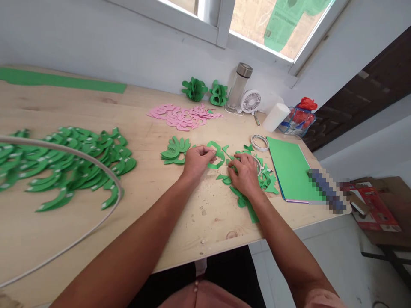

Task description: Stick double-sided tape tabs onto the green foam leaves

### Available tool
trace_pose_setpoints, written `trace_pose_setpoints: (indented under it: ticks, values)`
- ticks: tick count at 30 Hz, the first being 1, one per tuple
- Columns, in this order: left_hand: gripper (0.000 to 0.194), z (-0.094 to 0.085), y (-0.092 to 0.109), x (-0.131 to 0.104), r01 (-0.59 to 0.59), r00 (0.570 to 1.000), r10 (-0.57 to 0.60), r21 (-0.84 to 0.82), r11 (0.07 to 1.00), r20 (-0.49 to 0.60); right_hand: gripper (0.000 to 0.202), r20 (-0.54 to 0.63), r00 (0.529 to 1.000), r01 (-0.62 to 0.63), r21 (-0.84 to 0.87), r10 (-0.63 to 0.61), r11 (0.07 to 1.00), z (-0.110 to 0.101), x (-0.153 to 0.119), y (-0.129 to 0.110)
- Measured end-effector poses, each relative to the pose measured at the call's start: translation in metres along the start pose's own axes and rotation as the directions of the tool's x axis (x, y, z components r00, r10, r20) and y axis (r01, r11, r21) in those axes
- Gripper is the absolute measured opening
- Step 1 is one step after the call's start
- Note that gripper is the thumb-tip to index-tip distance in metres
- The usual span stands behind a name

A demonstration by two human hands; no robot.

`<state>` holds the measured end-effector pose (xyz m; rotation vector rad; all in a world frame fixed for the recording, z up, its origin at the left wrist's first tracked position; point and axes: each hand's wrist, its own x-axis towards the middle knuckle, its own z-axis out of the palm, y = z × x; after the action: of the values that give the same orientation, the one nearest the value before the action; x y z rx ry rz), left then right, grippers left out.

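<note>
My left hand (199, 161) pinches the left side of a green paper ring (219, 160) that has small pale patches on it. My right hand (244, 171) rests palm down over green paper scraps (268, 182), its fingers bent; what lies under the fingertips is hidden. Just left of my left hand are stacked green cut pieces (175, 149). A tape roll (257, 164) is partly covered beside my right hand, and a second tape roll (260, 143) lies behind it.
Many green curved strips (80, 158) are piled at left, behind a pale hoop (109, 171). Pink cutouts (184, 115), green paper balls (195, 89), a bottle (238, 87), a small fan (251, 102) and a white roll (276, 116) stand farther back. Green sheets (290, 167) lie right.
</note>
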<state>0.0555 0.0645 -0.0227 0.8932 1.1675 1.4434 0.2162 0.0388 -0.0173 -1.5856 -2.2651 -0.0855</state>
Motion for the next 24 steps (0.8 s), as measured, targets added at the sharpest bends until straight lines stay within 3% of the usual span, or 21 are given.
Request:
trace_pose_setpoints:
  ticks: [5, 24]
  values:
    - [0.010, -0.0001, -0.0004, 0.0004, 0.007, 1.000, -0.007, 0.000, 1.000, -0.002, 0.011, 0.000, 1.000, -0.022, 0.056, 0.022, 0.998, -0.0001, -0.0002, 0.0020]
    - [0.011, -0.0004, -0.0050, 0.0021, -0.018, 1.000, 0.018, 0.030, 0.999, 0.015, 0.008, 0.048, 0.999, 0.002, -0.022, -0.001, 1.000, 0.0008, 0.0039, -0.0024]
